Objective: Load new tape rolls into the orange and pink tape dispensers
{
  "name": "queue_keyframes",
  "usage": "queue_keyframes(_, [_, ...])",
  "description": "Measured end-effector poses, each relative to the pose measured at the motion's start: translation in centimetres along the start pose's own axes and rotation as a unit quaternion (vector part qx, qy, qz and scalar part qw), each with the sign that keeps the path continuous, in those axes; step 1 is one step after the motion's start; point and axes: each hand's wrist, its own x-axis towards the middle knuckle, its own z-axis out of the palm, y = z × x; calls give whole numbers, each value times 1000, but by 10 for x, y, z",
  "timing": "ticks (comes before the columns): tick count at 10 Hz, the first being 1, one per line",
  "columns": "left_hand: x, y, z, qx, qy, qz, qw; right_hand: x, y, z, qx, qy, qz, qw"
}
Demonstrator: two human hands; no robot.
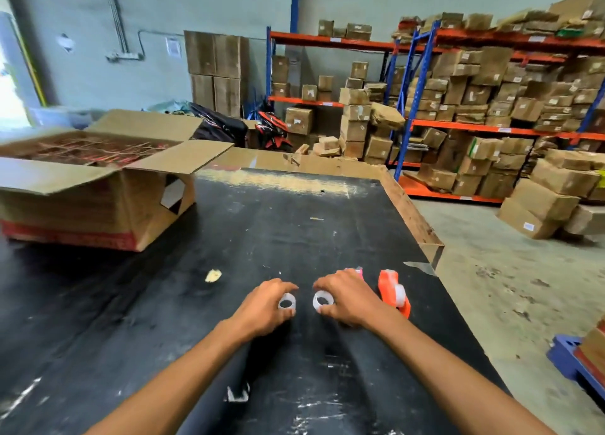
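Right of the hands, each clamped on a tape roll, the orange dispenser is stood nearest the right hand.

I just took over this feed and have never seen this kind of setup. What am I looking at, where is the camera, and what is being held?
There is no machine here: a person works with two bare hands, and the single picture comes from a camera worn on their head, looking forward and down. The left hand has its fingers around a small clear tape roll, and the right hand grips a second tape roll; both rolls sit at the black table. Right of the right hand lies the orange dispenser. The pink dispenser only peeks out behind that hand. An open cardboard box stands far left on the table. Behind are warehouse shelves full of cartons.
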Motion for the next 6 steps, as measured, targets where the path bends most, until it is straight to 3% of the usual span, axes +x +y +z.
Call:
queue_keyframes(3, [11,2,10,-2,-9,-55,998,15,12,16,20,-70,-25,997])
queue_keyframes(6, [-17,5,14,-9,46,-28,998,-13,21,13,62,-8,-48,997])
